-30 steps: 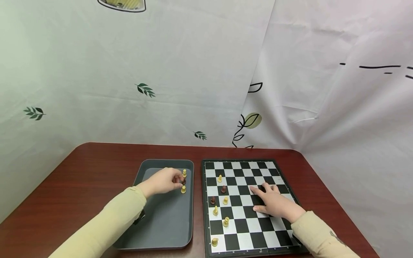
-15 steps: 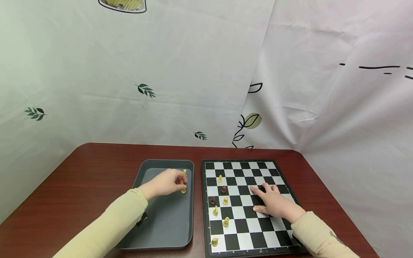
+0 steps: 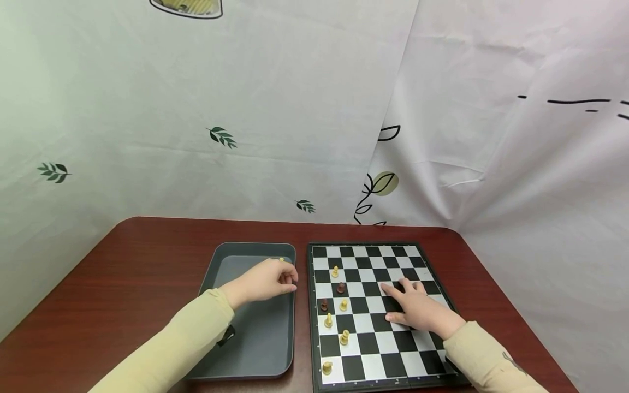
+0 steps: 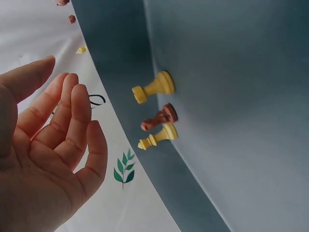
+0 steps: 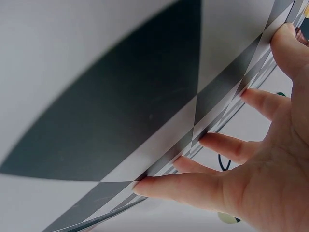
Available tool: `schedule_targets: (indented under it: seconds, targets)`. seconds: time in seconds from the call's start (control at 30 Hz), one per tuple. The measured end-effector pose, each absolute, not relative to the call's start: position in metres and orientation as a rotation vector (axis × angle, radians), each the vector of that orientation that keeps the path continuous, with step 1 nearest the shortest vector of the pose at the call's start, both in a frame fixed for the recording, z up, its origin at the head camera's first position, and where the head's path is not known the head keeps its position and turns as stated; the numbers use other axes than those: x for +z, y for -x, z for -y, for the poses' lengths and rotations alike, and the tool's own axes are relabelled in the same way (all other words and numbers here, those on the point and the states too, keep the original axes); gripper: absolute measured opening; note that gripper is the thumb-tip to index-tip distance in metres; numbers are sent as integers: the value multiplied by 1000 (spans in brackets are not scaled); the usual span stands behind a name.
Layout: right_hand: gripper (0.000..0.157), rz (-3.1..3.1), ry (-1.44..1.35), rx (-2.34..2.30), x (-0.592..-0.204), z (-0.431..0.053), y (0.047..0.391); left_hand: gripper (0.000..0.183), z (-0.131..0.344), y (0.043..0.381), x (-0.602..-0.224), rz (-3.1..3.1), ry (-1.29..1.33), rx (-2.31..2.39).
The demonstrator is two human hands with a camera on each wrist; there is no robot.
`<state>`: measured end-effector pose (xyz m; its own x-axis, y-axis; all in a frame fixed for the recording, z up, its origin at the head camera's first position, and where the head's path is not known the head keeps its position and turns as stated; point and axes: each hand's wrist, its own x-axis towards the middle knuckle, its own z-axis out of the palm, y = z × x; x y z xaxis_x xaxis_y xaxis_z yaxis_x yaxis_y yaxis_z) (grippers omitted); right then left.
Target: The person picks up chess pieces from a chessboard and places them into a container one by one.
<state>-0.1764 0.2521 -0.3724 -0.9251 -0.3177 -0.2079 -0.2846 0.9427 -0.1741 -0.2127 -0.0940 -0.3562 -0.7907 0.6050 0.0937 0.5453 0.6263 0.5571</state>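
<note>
My left hand (image 3: 262, 281) hovers over the right rim of the grey tray (image 3: 255, 355). Its fingers are loosely bent, the thumb stands apart, and no piece shows in the palm in the left wrist view. Beside it in the tray stand a yellow rook (image 4: 157, 87), a brown pawn (image 4: 161, 117) and a slimmer yellow piece (image 4: 159, 136); the hand mostly covers them in the head view. On the chessboard (image 3: 388, 360) my right hand (image 3: 425, 310) rests with spread fingers, fingertips touching the squares.
Several chess pieces stand along the board's left side, among them a brown pawn (image 3: 341, 287), a yellow piece (image 3: 344, 338) and another yellow piece (image 3: 326, 368) at the near corner. Tray and board lie side by side on a reddish-brown table (image 3: 142, 273), with a fabric backdrop behind.
My left hand has shifted right, from around the pieces in the tray to over the tray's right rim. The right hand has kept its place, and the board pieces stand as before.
</note>
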Motion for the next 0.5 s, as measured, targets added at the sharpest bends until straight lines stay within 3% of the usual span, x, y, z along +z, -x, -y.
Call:
schedule_targets:
  seconds: [0.5]
  targets:
    - [69,-2862,450,-207,-372,-252,176,7,61,210,-353,-2683,-989,912]
